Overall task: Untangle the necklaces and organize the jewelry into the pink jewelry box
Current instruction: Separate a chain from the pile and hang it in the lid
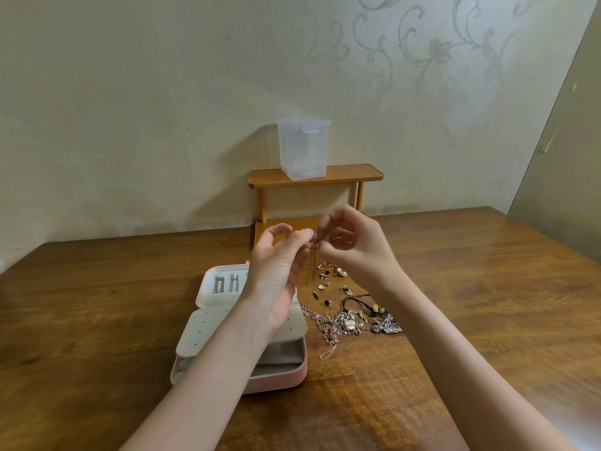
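Wood table (455,288), patterned wallpaper behind. Rear centre: 1 small orange shelf (344,177) w/ 1 clear plastic tub (304,149) on top.

2 hands raised over table, both working 1 tassel earring (314,252): left hand (279,265) pinches its top between thumb & forefinger, right hand (351,242) pinches same spot from other side, remaining fingers curled. Thin chains dangle below the pinch.

1 pink box (276,382) open, left of centre, partly under left forearm. Lid section holds 2 silver tassel earrings (225,283), side by side; 1 grey perforated flap (208,333) lies over tray.

Right of box: scatter of small earrings (328,281), approx 10, exact count unclear. Nearer: 1 tangled chain heap (338,323), number of necklaces cannot tell; 1 black cord (361,302) w/ beads; 1 silver leaf piece (388,325).
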`<state>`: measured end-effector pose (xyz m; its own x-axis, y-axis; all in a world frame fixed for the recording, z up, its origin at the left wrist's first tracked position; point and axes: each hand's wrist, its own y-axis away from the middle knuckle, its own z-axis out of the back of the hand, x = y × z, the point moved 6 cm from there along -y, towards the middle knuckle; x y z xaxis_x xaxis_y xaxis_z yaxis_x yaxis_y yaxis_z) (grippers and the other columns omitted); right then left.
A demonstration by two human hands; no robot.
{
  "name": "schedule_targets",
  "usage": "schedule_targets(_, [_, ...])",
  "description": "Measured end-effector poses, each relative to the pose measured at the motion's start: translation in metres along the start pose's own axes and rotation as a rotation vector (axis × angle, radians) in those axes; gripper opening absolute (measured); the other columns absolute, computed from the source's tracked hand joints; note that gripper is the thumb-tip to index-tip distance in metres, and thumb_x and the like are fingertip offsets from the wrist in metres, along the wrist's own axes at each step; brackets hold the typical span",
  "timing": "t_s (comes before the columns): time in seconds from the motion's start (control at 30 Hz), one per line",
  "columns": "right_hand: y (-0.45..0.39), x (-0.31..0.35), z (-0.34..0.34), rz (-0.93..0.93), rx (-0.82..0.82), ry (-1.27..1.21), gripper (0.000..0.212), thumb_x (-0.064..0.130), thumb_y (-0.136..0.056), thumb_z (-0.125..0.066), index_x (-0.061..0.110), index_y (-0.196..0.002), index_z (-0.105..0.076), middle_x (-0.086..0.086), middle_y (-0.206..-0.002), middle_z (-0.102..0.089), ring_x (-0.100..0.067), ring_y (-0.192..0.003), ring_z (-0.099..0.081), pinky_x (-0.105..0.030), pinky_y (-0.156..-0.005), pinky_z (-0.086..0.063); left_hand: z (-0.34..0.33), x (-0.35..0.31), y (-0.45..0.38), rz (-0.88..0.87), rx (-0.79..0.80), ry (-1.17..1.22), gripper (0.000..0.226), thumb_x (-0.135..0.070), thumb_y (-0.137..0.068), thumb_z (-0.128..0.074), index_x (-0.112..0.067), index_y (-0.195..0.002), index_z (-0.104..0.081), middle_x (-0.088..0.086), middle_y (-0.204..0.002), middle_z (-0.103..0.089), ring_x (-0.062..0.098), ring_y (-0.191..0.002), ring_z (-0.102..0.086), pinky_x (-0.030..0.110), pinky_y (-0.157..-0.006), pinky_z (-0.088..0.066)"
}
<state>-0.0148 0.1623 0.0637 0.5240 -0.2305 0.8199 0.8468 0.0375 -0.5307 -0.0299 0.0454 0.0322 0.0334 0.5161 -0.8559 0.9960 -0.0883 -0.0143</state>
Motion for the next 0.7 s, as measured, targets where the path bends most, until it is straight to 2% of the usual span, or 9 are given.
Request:
schedule_targets(0.07, [0.0, 0.002, 0.004, -0.005, -0.001, -0.054, 0.024, -0.012, -0.079, -0.062, 0.011, -0.085, -0.057, -0.001, -0.078, -0.061, -0.007, -0.072, -0.059, -0.017, -0.069, -0.049, 0.002, -0.001, -0.001, 0.005, -0.007, 0.008, 0.02, -0.003, -0.082, -0.066, -0.014, -0.092, -0.053, 0.001, -0.072, -0.06, 0.003, -0.055, -0.058, 0.012, -0.055, -0.051])
schedule_targets(0.23, [-0.001, 0.003, 0.009, -0.004, -0.013, -0.117, 0.02, -0.006, -0.079, -0.069, 0.009, -0.086, -0.058, -0.002, -0.078, -0.064, -0.007, -0.074, -0.061, -0.018, -0.071, -0.051, 0.003, -0.001, -0.002, 0.001, -0.011, -0.015, 0.018, -0.005, -0.084, -0.065, -0.012, -0.096, -0.054, 0.001, -0.073, -0.062, 0.004, -0.058, -0.059, 0.013, -0.057, -0.051])
schedule_targets(0.33, [-0.004, 0.002, 0.007, 0.002, 0.008, -0.069, 0.023, -0.007, -0.075, -0.072, 0.004, -0.09, -0.058, -0.001, -0.076, -0.064, -0.006, -0.07, -0.061, -0.017, -0.069, -0.051, 0.002, 0.001, -0.002, 0.001, -0.018, -0.017, 0.018, -0.006, -0.084, -0.065, -0.011, -0.097, -0.055, 0.003, -0.077, -0.061, 0.006, -0.062, -0.058, 0.013, -0.057, -0.051])
schedule_targets(0.5, [-0.006, 0.002, 0.008, 0.018, 0.024, -0.004, 0.029, -0.007, -0.075, -0.072, 0.014, -0.086, -0.055, 0.001, -0.074, -0.063, -0.006, -0.067, -0.059, -0.019, -0.067, -0.05, 0.003, 0.0, -0.002, -0.016, 0.007, -0.102, 0.014, -0.005, -0.084, -0.065, -0.011, -0.094, -0.057, 0.002, -0.075, -0.062, 0.005, -0.061, -0.06, 0.014, -0.056, -0.051])
schedule_targets(0.6, [-0.007, 0.001, 0.007, -0.013, 0.13, 0.056, 0.031, -0.007, -0.077, -0.07, 0.015, -0.087, -0.051, -0.002, -0.076, -0.063, -0.009, -0.068, -0.057, -0.022, -0.067, -0.049, 0.004, -0.005, -0.004, 0.021, 0.112, -0.247, 0.017, -0.004, -0.082, -0.065, -0.011, -0.096, -0.059, 0.002, -0.074, -0.064, 0.005, -0.059, -0.062, 0.015, -0.057, -0.052])
schedule_targets(0.7, [-0.01, 0.002, 0.002, -0.036, 0.302, 0.152, 0.034, -0.008, -0.077, -0.069, 0.017, -0.088, -0.049, 0.0, -0.077, -0.063, -0.01, -0.069, -0.057, -0.023, -0.068, -0.05, 0.007, -0.005, -0.007, 0.18, 0.217, -0.306, 0.018, -0.002, -0.08, -0.065, -0.009, -0.096, -0.059, 0.003, -0.069, -0.064, 0.007, -0.056, -0.06, 0.016, -0.055, -0.053])
